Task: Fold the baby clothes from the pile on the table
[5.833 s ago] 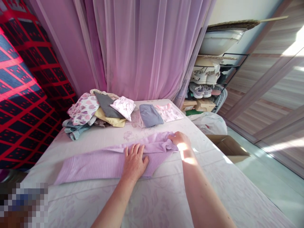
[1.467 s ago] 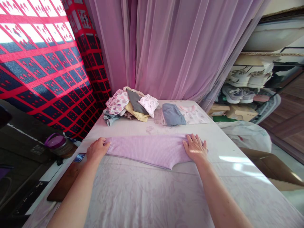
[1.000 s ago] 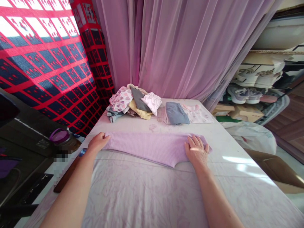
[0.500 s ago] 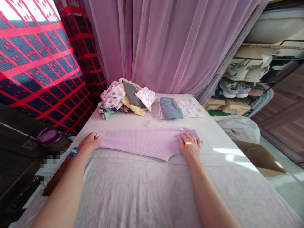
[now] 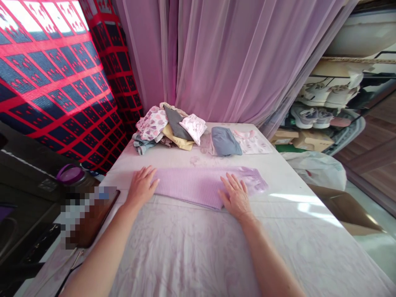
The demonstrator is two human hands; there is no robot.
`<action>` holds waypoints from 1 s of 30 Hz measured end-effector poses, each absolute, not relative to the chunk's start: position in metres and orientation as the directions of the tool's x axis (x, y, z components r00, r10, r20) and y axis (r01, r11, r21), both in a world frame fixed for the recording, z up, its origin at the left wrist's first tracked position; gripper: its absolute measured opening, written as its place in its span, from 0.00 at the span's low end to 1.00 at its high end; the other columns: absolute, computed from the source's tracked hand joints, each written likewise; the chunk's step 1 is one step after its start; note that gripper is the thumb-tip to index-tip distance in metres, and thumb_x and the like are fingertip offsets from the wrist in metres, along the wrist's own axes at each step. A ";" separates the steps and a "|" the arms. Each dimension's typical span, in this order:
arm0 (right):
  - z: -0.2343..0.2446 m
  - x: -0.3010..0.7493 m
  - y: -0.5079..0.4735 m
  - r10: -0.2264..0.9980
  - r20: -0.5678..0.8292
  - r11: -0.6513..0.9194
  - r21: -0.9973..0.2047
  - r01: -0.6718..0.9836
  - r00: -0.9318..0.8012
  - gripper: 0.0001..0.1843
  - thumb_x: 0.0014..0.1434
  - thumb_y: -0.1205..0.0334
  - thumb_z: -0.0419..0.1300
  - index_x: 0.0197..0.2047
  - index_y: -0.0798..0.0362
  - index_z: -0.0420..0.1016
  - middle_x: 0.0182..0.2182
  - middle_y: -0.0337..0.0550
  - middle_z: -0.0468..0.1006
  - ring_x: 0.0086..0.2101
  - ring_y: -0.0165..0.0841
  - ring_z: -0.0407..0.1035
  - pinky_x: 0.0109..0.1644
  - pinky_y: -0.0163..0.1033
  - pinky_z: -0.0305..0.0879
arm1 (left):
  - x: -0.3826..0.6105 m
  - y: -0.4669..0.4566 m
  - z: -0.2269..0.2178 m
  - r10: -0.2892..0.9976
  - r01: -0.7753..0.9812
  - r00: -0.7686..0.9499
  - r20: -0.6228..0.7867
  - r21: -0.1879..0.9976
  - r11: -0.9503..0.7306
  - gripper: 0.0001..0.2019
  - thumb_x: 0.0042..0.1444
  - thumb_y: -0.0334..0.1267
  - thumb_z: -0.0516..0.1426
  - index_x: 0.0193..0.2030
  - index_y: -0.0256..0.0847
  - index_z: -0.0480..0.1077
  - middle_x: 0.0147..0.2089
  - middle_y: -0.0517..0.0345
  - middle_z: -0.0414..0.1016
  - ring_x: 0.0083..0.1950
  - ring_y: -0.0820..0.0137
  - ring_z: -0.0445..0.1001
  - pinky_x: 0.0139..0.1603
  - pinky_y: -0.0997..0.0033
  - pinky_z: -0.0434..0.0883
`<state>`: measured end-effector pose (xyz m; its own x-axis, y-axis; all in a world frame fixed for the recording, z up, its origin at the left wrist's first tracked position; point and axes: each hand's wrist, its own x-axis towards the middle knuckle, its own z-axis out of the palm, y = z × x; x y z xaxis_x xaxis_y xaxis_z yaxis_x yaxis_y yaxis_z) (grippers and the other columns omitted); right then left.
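Note:
A pair of light purple striped pants point(image 5: 188, 185) lies flat across the bed, folded lengthwise, its waistband toward the right. My left hand point(image 5: 142, 184) rests over the leg end with the fingers stretched out, covering the hem. Near the crotch, my right hand point(image 5: 235, 194) lies on the fabric with its fingers spread. Behind the pants, a folded grey-blue garment point(image 5: 225, 141) sits beside a pale pink printed top point(image 5: 252, 143). To their left is a heap of crumpled clothes point(image 5: 177, 128).
The bed point(image 5: 185, 247) has a pale floral sheet. A purple curtain point(image 5: 222, 62) hangs behind it. Shoes point(image 5: 312, 117) stand on a rack at right, above an open cardboard box point(image 5: 343, 206). A purple-lidded container point(image 5: 70, 175) and a partly blurred dark object point(image 5: 93, 231) are at left.
My left hand has let go of the hem and moved right, opening flat on the leg. My right hand has slid left from the waistband toward the crotch. The view has shifted slightly.

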<state>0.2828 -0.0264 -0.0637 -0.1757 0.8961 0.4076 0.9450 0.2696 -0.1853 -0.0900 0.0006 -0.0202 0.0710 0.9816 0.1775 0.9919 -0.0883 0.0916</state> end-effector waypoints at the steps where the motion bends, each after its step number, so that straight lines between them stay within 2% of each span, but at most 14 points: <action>1: -0.064 0.278 -0.031 0.903 0.364 0.307 -0.171 0.936 -0.230 0.26 0.65 0.53 0.51 0.65 0.50 0.67 0.66 0.52 0.63 0.66 0.45 0.54 0.67 0.58 0.47 | -0.082 -0.002 -0.027 0.986 0.992 0.082 0.144 0.084 -0.095 0.26 0.64 0.46 0.48 0.65 0.38 0.64 0.71 0.45 0.61 0.72 0.53 0.56 0.70 0.47 0.53; 3: -0.064 0.271 -0.039 0.912 0.272 0.356 -0.149 0.922 -0.308 0.27 0.66 0.52 0.50 0.66 0.48 0.65 0.68 0.51 0.60 0.66 0.45 0.53 0.67 0.60 0.47 | -0.071 -0.006 -0.038 0.991 0.995 0.067 0.112 0.072 -0.075 0.28 0.64 0.49 0.49 0.67 0.40 0.62 0.72 0.45 0.58 0.73 0.52 0.53 0.70 0.42 0.50; 6: -0.065 0.270 -0.049 0.921 0.192 0.369 -0.140 0.919 -0.340 0.27 0.67 0.51 0.48 0.67 0.46 0.63 0.68 0.49 0.59 0.67 0.46 0.52 0.67 0.63 0.46 | -0.066 -0.010 -0.047 0.990 0.996 0.055 0.128 0.062 -0.063 0.29 0.64 0.52 0.49 0.68 0.42 0.62 0.72 0.45 0.57 0.73 0.52 0.53 0.70 0.39 0.48; 11: -0.064 0.279 -0.059 0.889 0.184 0.452 -0.199 0.870 -0.419 0.32 0.63 0.48 0.55 0.68 0.47 0.62 0.68 0.50 0.59 0.67 0.47 0.52 0.68 0.63 0.46 | -0.071 -0.010 -0.047 0.968 0.990 0.094 0.235 0.083 -0.116 0.26 0.63 0.51 0.51 0.64 0.42 0.66 0.69 0.43 0.63 0.70 0.51 0.59 0.68 0.40 0.53; 13: -0.064 0.283 -0.063 0.868 0.203 0.493 -0.246 0.835 -0.452 0.33 0.60 0.51 0.58 0.67 0.47 0.63 0.68 0.50 0.60 0.66 0.46 0.53 0.68 0.62 0.47 | -0.073 -0.012 -0.047 0.948 0.981 0.116 0.295 0.116 -0.156 0.24 0.63 0.49 0.51 0.62 0.41 0.68 0.66 0.42 0.67 0.68 0.51 0.62 0.67 0.40 0.55; 17: -0.064 0.288 -0.067 0.863 0.281 0.496 -0.321 0.807 -0.419 0.24 0.58 0.60 0.58 0.59 0.47 0.73 0.64 0.50 0.66 0.64 0.44 0.58 0.67 0.59 0.51 | -0.071 -0.024 -0.047 0.864 0.914 0.276 0.420 0.165 -0.372 0.21 0.62 0.48 0.52 0.57 0.41 0.72 0.61 0.45 0.73 0.64 0.55 0.67 0.67 0.45 0.59; 20: -0.063 0.285 -0.065 0.859 0.329 0.495 -0.337 0.801 -0.393 0.15 0.61 0.63 0.56 0.49 0.46 0.79 0.59 0.48 0.72 0.61 0.43 0.63 0.65 0.58 0.55 | -0.058 -0.041 -0.046 0.794 0.836 0.399 0.459 0.175 -0.521 0.19 0.62 0.48 0.54 0.55 0.42 0.72 0.58 0.48 0.75 0.61 0.57 0.69 0.66 0.48 0.62; 25: -0.060 0.273 -0.055 0.856 0.406 0.476 -0.376 0.795 -0.320 0.14 0.67 0.59 0.52 0.42 0.47 0.80 0.50 0.47 0.80 0.52 0.38 0.71 0.60 0.51 0.62 | -0.012 -0.063 -0.041 0.771 0.763 0.486 0.412 0.230 -0.604 0.19 0.60 0.46 0.57 0.56 0.44 0.72 0.58 0.49 0.75 0.62 0.59 0.69 0.66 0.49 0.63; 30: -0.056 0.266 -0.047 0.875 0.420 0.433 -0.462 0.774 -0.239 0.17 0.69 0.58 0.48 0.43 0.48 0.79 0.49 0.46 0.81 0.50 0.37 0.74 0.59 0.49 0.63 | 0.045 -0.061 -0.035 0.812 0.765 0.506 0.290 0.284 -0.578 0.26 0.59 0.46 0.58 0.64 0.49 0.65 0.64 0.49 0.70 0.66 0.58 0.65 0.69 0.49 0.61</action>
